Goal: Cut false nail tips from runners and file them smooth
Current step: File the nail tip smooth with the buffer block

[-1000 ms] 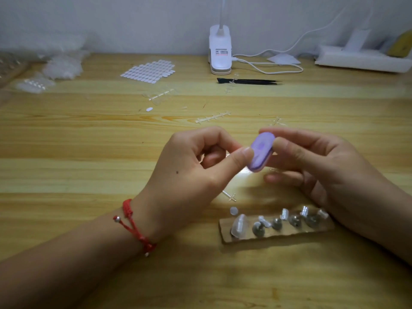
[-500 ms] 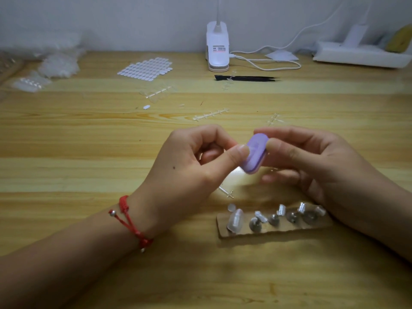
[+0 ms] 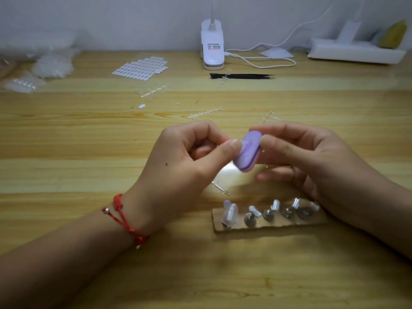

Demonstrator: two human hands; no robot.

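Observation:
My right hand grips a small purple oval nail file between thumb and fingers, held tilted above the table. My left hand pinches thumb against forefinger right at the file's left face; a tiny clear nail tip seems to sit in that pinch, mostly hidden. Below the hands lies a cardboard strip with several metal studs, one carrying a clear nail tip. Cut-off clear runners lie beyond the hands, and a short runner piece lies under them.
Black tweezers lie at the back centre, in front of a white clip lamp with its cable. A sheet of white adhesive tabs sits back left, clear plastic bags far left, a white power strip back right.
The purple file has shifted slightly left and tilted a little against my left fingertips. Both hands keep their grips. The view has drifted a bit.

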